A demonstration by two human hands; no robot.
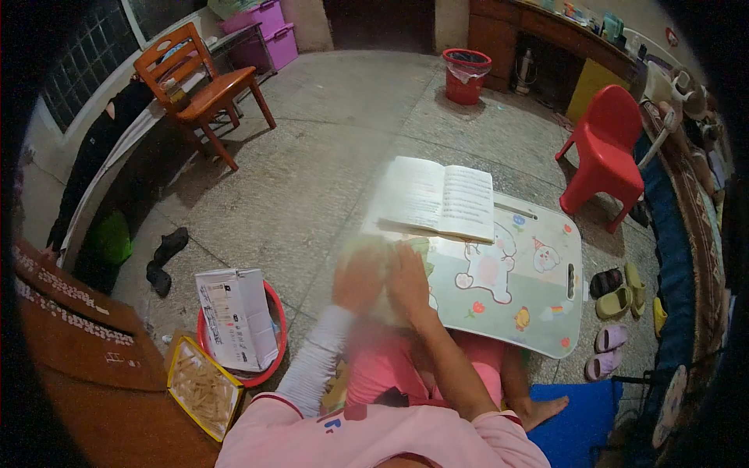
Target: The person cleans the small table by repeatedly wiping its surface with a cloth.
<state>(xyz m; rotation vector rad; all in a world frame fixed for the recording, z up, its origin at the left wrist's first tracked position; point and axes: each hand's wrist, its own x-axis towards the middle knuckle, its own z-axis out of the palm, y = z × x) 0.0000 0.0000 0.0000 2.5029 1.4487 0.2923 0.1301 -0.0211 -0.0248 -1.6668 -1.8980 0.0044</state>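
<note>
My left hand (360,273), below a white sleeve, is beside the left edge of a lap table. A hazy smear blurs it and hides its fingers. Close to its right is my right hand (407,282), back upward, fingers stretched forward over the table's left edge, with nothing visible in them. An open book (443,195) with printed pages lies just beyond both hands, across the table's far left part. The lap table (515,312) has pale green panels with cartoon animals and flowers, and rests over my legs.
To the left, a white box (234,320) sits in a red basin (278,355), near a yellow-edged tray (207,386). A wooden chair (207,101), red bin (466,82) and red plastic chair (607,144) stand farther off. Several slippers (614,303) lie right of the table, by a blue mat (577,421).
</note>
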